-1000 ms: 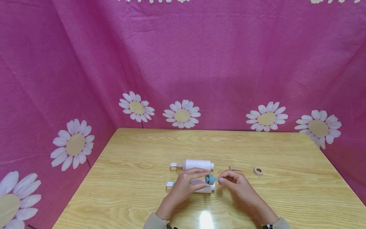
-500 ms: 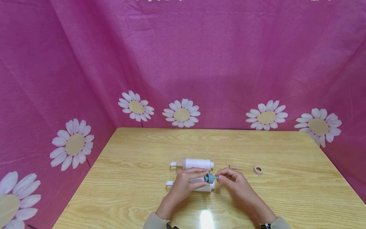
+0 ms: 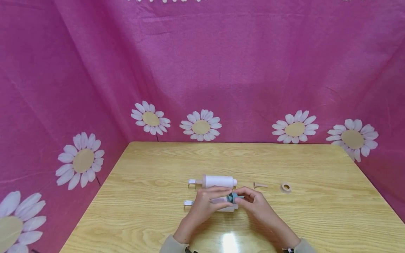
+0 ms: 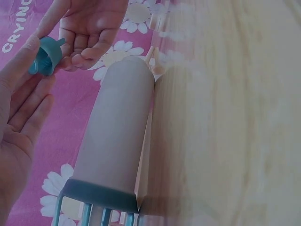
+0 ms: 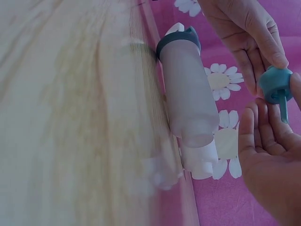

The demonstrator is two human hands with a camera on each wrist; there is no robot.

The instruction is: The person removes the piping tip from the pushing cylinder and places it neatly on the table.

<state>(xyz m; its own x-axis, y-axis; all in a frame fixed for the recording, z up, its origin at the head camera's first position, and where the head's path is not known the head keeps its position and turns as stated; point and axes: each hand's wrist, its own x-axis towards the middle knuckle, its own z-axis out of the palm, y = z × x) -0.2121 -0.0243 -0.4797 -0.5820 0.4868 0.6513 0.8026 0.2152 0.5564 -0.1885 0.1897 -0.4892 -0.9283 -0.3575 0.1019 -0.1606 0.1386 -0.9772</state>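
A teal ring-shaped cap [image 3: 232,198], with a narrow teal nozzle [image 5: 283,109] sticking out of it, is held up between both hands. My left hand [image 3: 205,203] pinches the cap between thumb and fingers from the left. From the other side, my right hand [image 3: 257,205] has thumb and index fingertip at the cap, close around the nozzle's base. Below the hands lies a pale translucent syringe-like barrel [image 5: 188,89] with a teal collar [image 4: 99,195], partly hidden by the left hand in the head view.
Behind it lies a second white barrel [image 3: 219,181] with a beige collar and plunger handle. To the right are a beige cone-shaped nozzle [image 3: 260,185] and a beige ring [image 3: 286,188]. Pink flowered cloth [image 3: 246,70] hangs behind the wooden table [image 3: 158,158].
My right hand has shifted left, its fingertips going from the nozzle's end to the cap. The left hand keeps its pinch on the cap. The things on the table have not moved.
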